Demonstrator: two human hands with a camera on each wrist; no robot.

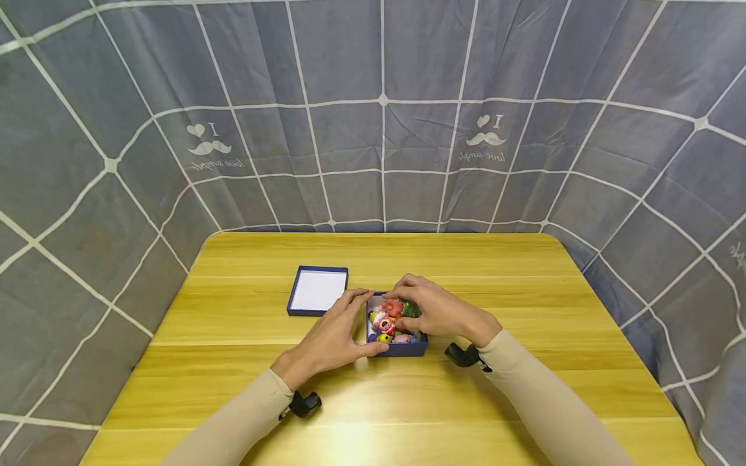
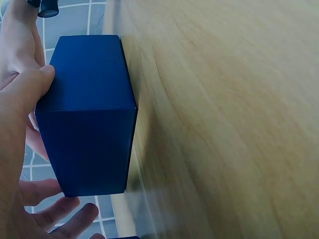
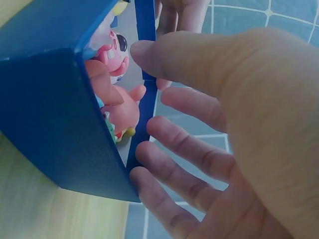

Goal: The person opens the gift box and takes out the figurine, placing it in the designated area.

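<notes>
Clearly, in the head view, the open, deep blue rectangular cardboard box (image 1: 402,350) sits midway between the left and right edges of the pale yellow wood-grain worktop (image 1: 495,272). The left hand (image 1: 331,335) grips the box across its left end, thumb at the near rim, fingertips at the far left corner. The right hand (image 1: 434,307) is arched over the opening, near a coral-red rounded toy figurine (image 1: 392,307) and a pink-faced toy figurine in red and white (image 1: 384,325). The figurines crowd together, so a careless push on one could pop a neighbour up. Towards the worktop's far left corner lies the shallow blue lid with a white inside (image 1: 317,285), close to the left hand; a leftward swing might knock it.

In the left wrist view, the thumb lies over the box's upper edge and the fingers reach its other end. This hold looks light; should it slacken, a sideways shove from the right hand could slide the box along the worktop.

In the right wrist view, the right hand appears to grasp nothing: its fingers are spread by the rim, the thumb over a smooth pink figurine (image 3: 124,107). Whether they touch is unclear. Catching the rim on withdrawal could tip the box and spill the figurines.
</notes>
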